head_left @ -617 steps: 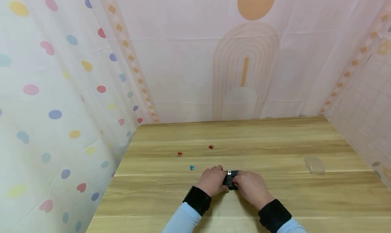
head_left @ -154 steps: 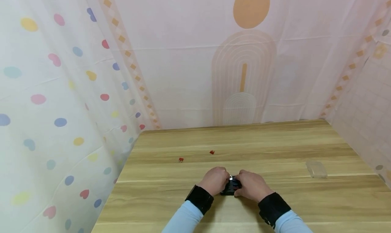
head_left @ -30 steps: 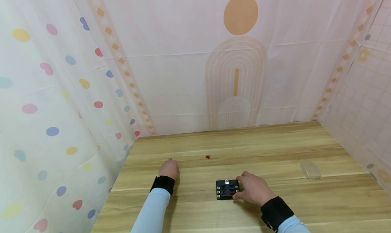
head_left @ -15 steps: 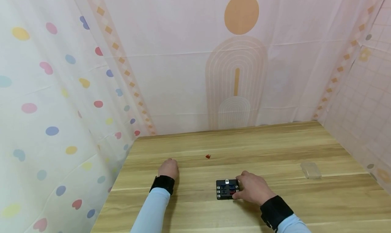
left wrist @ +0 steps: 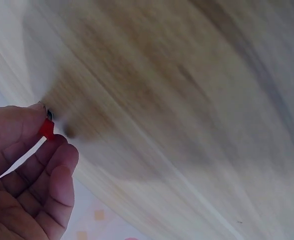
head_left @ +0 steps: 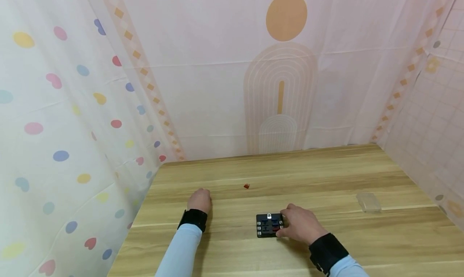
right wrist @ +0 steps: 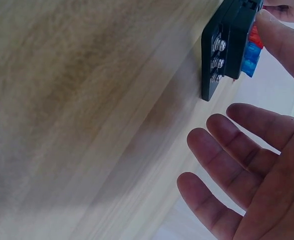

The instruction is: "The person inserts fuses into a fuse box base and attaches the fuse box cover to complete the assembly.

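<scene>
My left hand is at the left of the table, and in the left wrist view it pinches a red blade fuse between thumb and fingertips, metal prongs showing. In the head view the hand's back hides that fuse. A black fuse block with silver screw terminals lies flat in front of me. In the right wrist view a red fuse and a blue fuse sit in it. My right hand is at its right side, thumb at the edge, the other fingers loosely extended.
Another red blade fuse lies on the wooden table, beyond the fuse block. A clear plastic cover rests at the right. Printed curtains hang along the table's back and sides.
Since the earliest frame the loose blue fuse has left the table. My left hand has gone from the fuse block to the left red fuse. The last second shows hardly any movement.
</scene>
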The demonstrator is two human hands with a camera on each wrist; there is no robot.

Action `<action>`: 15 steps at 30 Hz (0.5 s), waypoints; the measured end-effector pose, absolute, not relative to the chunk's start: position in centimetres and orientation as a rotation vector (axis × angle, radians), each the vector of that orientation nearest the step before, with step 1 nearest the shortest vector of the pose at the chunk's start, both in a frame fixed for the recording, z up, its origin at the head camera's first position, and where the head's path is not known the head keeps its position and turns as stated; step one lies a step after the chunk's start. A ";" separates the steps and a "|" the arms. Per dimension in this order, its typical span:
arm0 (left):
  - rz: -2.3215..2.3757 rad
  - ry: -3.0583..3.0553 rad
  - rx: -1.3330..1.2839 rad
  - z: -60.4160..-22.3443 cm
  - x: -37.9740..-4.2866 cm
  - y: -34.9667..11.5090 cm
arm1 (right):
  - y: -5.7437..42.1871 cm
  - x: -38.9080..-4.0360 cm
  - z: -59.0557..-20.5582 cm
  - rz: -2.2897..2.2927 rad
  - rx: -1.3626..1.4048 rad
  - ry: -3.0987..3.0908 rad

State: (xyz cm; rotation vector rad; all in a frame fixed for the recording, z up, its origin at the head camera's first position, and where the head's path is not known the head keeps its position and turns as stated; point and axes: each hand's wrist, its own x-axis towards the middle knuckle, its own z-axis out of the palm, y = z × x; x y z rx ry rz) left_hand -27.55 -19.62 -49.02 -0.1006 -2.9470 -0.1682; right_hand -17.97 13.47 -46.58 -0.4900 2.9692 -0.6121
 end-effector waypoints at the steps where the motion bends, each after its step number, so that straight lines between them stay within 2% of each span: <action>1: -0.171 -2.944 -0.099 -49.0 -27.6 -19.6 | 13.5 -18.0 -46.6 -0.609 -0.490 2.971; 15: -0.185 -2.920 -0.141 -49.3 -27.6 -19.7 | 13.5 -18.0 -46.6 -0.596 -0.483 2.966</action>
